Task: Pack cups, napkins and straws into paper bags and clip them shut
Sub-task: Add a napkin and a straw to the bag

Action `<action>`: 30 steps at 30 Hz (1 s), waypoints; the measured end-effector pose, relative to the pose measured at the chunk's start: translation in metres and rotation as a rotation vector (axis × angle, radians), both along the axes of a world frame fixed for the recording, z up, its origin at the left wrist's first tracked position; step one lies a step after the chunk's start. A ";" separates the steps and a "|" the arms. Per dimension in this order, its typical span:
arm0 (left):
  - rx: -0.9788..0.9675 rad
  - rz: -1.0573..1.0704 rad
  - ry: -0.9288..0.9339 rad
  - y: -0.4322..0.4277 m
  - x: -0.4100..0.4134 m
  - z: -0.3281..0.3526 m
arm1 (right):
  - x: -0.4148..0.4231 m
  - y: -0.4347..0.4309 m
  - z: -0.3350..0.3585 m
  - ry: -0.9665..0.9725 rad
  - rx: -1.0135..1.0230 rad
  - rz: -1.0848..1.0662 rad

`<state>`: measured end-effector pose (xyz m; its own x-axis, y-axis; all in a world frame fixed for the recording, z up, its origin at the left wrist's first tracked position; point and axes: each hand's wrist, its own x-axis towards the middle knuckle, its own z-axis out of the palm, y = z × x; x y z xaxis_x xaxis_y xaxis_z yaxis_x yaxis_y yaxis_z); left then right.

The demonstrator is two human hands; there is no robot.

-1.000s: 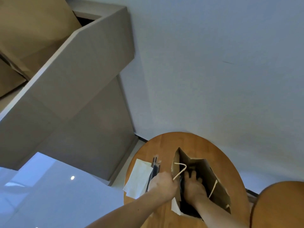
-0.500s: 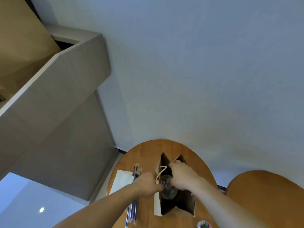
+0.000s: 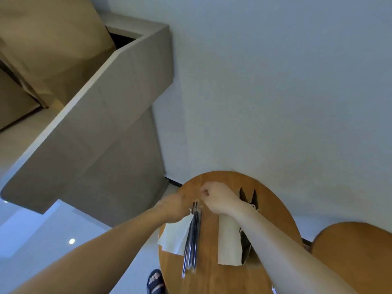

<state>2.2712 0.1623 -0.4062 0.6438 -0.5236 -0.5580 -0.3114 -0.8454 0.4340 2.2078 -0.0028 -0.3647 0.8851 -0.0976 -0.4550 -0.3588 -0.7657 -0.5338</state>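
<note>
Both arms reach forward; right hand (image 3: pixel 218 199) curled, left hand (image 3: pixel 172 206) blurred.

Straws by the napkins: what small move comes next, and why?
Likely the right hand pinches one of the straws and carries it to the paper bag: it and the left hand are at the straws' far end, and the bag stands open alongside.
</note>
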 end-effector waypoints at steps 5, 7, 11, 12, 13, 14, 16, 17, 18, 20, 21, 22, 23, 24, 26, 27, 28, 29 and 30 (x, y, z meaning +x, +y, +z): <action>0.053 0.130 0.075 0.039 0.014 -0.034 | 0.014 0.046 -0.084 0.185 0.042 -0.086; 0.062 0.187 0.100 0.052 0.016 -0.050 | 0.009 0.058 -0.121 0.258 0.102 -0.181; 0.079 0.244 0.150 0.071 0.019 -0.087 | -0.003 0.081 -0.180 0.376 0.174 -0.411; 0.079 0.247 0.160 0.073 0.019 -0.095 | -0.006 0.087 -0.191 0.402 0.171 -0.460; 0.079 0.249 0.168 0.074 0.019 -0.102 | -0.008 0.093 -0.201 0.435 0.158 -0.490; 0.080 0.251 0.178 0.075 0.019 -0.108 | -0.009 0.099 -0.209 0.468 0.143 -0.507; 0.081 0.252 0.200 0.075 0.018 -0.120 | -0.011 0.109 -0.226 0.500 0.111 -0.531; 0.084 0.241 0.205 0.075 0.017 -0.126 | -0.012 0.113 -0.233 0.505 0.087 -0.536; 0.091 0.226 0.207 0.074 0.016 -0.131 | -0.013 0.116 -0.239 0.508 0.065 -0.535; 0.104 0.207 0.210 0.073 0.016 -0.138 | -0.015 0.120 -0.250 0.506 0.032 -0.525; 0.113 0.195 0.209 0.074 0.017 -0.140 | -0.015 0.121 -0.255 0.498 0.017 -0.521; 0.121 0.183 0.206 0.074 0.017 -0.142 | -0.016 0.122 -0.260 0.483 0.012 -0.522; 0.128 0.174 0.205 0.076 0.018 -0.143 | -0.017 0.122 -0.266 0.453 0.026 -0.532; 0.133 0.171 0.207 0.077 0.019 -0.145 | -0.019 0.123 -0.271 0.418 0.050 -0.543; 0.138 0.178 0.214 0.081 0.019 -0.149 | -0.022 0.124 -0.277 0.364 0.038 -0.544; 0.137 0.186 0.213 0.082 0.020 -0.150 | -0.022 0.124 -0.280 0.349 0.004 -0.547; 0.137 0.192 0.209 0.084 0.020 -0.152 | -0.023 0.124 -0.282 0.335 -0.031 -0.556; 0.136 0.196 0.203 0.085 0.019 -0.153 | -0.023 0.124 -0.281 0.323 -0.063 -0.558; 0.134 0.198 0.199 0.086 0.019 -0.154 | -0.023 0.124 -0.280 0.314 -0.089 -0.554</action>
<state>2.2904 0.2487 -0.5604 0.5973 -0.3118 -0.7389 -0.0547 -0.9350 0.3504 2.1844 0.1212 -0.6449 0.5185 -0.5515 -0.6534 -0.8429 -0.4581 -0.2822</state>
